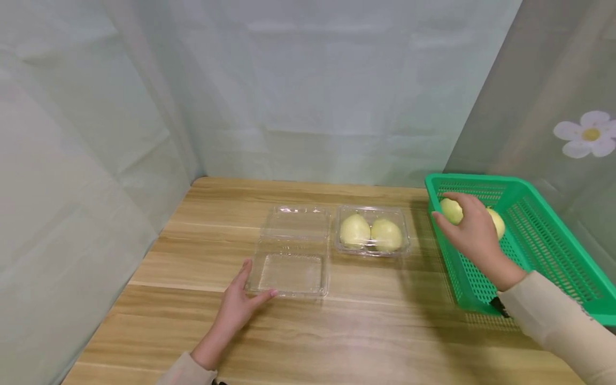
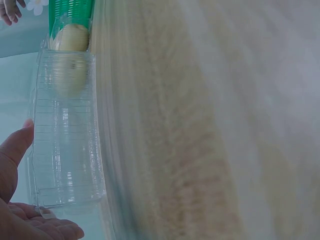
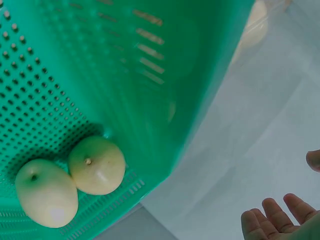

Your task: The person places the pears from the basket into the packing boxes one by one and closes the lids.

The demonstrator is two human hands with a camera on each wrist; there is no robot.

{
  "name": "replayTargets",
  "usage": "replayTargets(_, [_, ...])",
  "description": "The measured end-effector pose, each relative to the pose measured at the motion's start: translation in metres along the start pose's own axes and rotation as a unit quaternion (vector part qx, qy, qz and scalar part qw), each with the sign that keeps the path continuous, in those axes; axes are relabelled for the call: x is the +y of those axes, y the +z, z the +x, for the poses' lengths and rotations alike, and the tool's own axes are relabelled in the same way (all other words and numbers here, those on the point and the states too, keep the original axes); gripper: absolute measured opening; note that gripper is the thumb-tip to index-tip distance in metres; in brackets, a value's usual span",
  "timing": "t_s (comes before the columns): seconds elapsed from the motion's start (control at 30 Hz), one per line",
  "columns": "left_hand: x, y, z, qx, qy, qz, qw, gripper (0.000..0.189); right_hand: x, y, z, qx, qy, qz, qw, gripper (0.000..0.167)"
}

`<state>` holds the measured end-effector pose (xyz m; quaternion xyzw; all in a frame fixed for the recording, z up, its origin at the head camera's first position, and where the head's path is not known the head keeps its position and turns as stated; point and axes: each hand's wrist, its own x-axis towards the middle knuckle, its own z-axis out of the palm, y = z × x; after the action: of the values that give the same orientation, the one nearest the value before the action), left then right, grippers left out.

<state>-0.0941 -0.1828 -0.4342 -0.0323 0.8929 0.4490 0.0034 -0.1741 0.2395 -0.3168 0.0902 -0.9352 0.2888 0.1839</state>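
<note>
My left hand is at the near left corner of a clear plastic clamshell box, its lid folded back flat. The thumb lies along the front edge and the fingers by the left side; the left wrist view shows them spread around the box. My right hand hovers over the green basket, thumb and fingers apart, holding nothing. Below it are two pale yellow, pear-like fruits, side by side in one end of the basket. The right hand's fingers look loosely bent in the right wrist view.
A second clear box, closed, stands right of the opened one with two pale fruits inside. All rest on a wooden table. Pale cloth hangs behind the table and along its left side. The basket's raised rim surrounds its fruits.
</note>
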Motion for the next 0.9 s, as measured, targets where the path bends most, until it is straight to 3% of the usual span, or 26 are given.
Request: replayTargets(0.9, [0.000,0.003,-0.001,0.012,0.011,-0.009,0.9998,0.097,0.045,-0.008,0.021,-0.003,0.078,-0.047,0.9959,0.058])
